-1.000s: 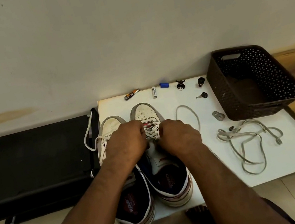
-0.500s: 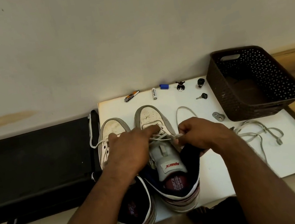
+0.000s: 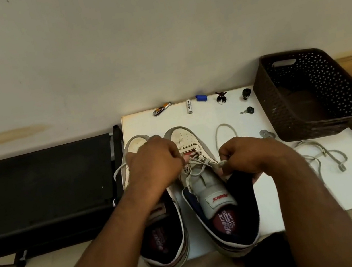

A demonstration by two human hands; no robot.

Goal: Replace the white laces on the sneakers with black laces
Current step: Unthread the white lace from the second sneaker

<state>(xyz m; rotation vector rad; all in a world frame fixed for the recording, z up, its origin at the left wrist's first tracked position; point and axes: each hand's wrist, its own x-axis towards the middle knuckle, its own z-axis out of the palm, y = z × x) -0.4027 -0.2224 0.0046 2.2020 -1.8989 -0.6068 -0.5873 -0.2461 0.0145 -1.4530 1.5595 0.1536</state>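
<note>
Unlacing the right white leather sneaker on the white rectangular table, with the left white sneaker touching beside it.

Largest first: both shoes still carry laces and no black lace is visible, so I judge most work is left. The left hand pinches the white lace at the eyelets; the right hand grips its end. Compared with a second ago, the right hand has drawn outward and the tongue is uncovered. One removed pale lace lies near the dark woven basket.
</note>
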